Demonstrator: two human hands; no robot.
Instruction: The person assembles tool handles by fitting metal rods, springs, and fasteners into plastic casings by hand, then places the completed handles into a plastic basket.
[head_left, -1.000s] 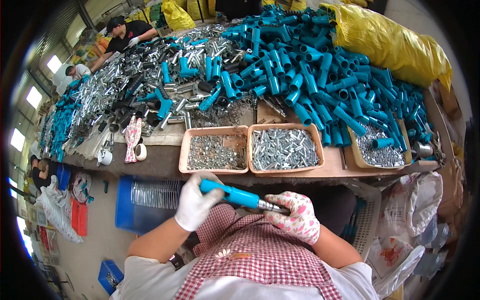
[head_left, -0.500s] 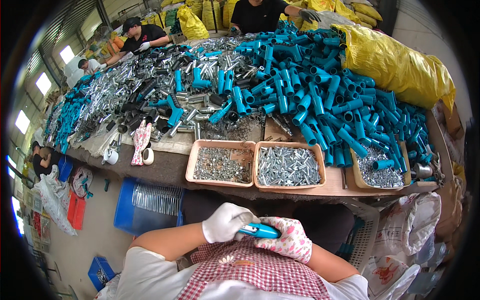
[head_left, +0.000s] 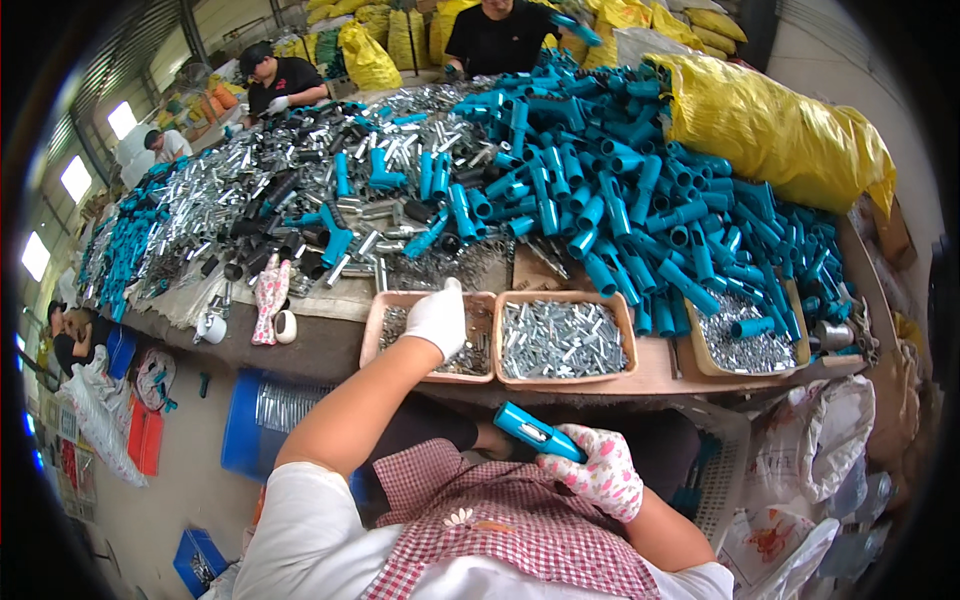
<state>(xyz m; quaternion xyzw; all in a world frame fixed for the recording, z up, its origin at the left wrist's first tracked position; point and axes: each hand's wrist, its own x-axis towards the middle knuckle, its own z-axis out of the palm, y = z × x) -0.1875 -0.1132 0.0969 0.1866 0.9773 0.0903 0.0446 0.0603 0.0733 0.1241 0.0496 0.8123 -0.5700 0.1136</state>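
Observation:
My right hand (head_left: 598,472), in a white glove with pink flowers, is closed round the lower end of a teal tube (head_left: 535,433) above my lap. A long slot in the tube's side shows bright metal inside. My left hand (head_left: 437,320), in a plain white glove, reaches over the left tan tray (head_left: 369,345), which holds small metal parts (head_left: 393,322). Its fingers point away from me and are mostly hidden behind the back of the hand. Beside it stands a middle tray (head_left: 565,380) of short metal pins (head_left: 560,338).
Teal tubes (head_left: 600,215) lie heaped at the right behind a third tray (head_left: 705,352), below a yellow sack (head_left: 770,130). Metal parts (head_left: 300,165) cover the table's left. A spare flowered glove (head_left: 270,300) lies near the front edge. A blue bin (head_left: 240,430) stands low left. Co-workers sit across.
My left hand has let go of the teal tube and moved forward and left to the left tray. The tube, now in my right hand alone, has tilted with its far end up.

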